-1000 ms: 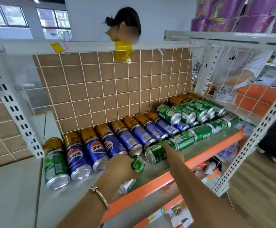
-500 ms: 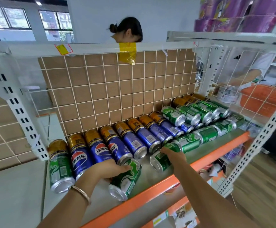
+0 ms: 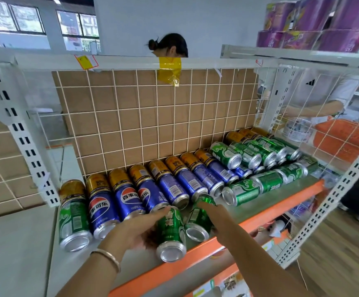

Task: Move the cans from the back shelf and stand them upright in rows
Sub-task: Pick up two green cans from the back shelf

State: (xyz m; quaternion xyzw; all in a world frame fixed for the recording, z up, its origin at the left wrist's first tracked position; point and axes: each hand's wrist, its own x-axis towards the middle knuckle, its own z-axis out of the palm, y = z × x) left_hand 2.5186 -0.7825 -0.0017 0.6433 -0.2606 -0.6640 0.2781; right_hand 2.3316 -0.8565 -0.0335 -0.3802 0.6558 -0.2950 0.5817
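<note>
Both hands work at the front of the grey metal shelf point(image 3: 247, 212), just behind its orange edge point(image 3: 260, 222). The left hand point(image 3: 140, 227), with a bracelet point(image 3: 108, 257) on its wrist, cups the front green can point(image 3: 171, 232), its fingers wrapped over the can's upper side. This can lies tilted with its silver base toward the camera. The right hand point(image 3: 208, 207) grips the far end of a second green can point(image 3: 196, 221), which leans just beside the first. The right hand's fingers are mostly hidden behind the can. Behind these 2 cans, a row of blue Pepsi cans point(image 3: 129, 198) lies on its side, with gold cans point(image 3: 118, 179) behind it against the white wire grid point(image 3: 153, 116). More green cans point(image 3: 268, 181) lie on their sides to the right.
</note>
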